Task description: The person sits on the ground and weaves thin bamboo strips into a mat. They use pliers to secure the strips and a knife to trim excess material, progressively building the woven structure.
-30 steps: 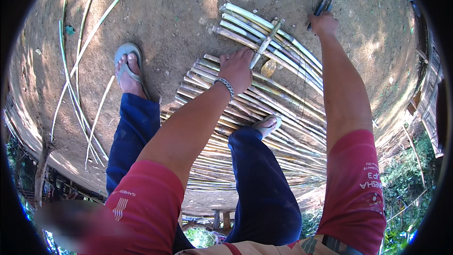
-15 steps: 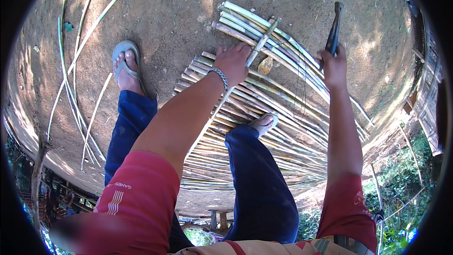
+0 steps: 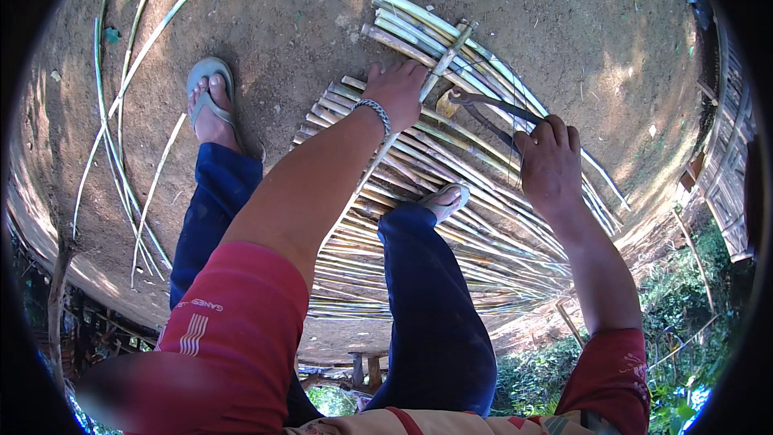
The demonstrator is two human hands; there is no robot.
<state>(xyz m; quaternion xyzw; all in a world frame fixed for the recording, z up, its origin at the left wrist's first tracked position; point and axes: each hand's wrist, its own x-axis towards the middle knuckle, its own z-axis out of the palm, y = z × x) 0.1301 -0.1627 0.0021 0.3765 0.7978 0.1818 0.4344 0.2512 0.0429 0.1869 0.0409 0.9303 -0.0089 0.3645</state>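
Left hand (image 3: 398, 95) over poles, against long pale green-brown crosspiece stick (image 3: 447, 58); cannot tell whether fingers close round it. Right hand (image 3: 554, 163): fingers wrapped on handles of dark metal pincers (image 3: 493, 102), handles spread in V, head pointing left toward crosspiece. Slender green-and-tan poles (image 3: 451, 167) laid side by side on brown dirt ground (image 3: 306, 0), beneath crosspiece. Right foot in grey flip-flop (image 3: 444, 201) among poles; left foot (image 3: 212, 122) on ground, left of poles.

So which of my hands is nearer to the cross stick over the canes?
Left. Your left hand is at the cross stick, over part of it; your right hand is off to its right, holding pincers.
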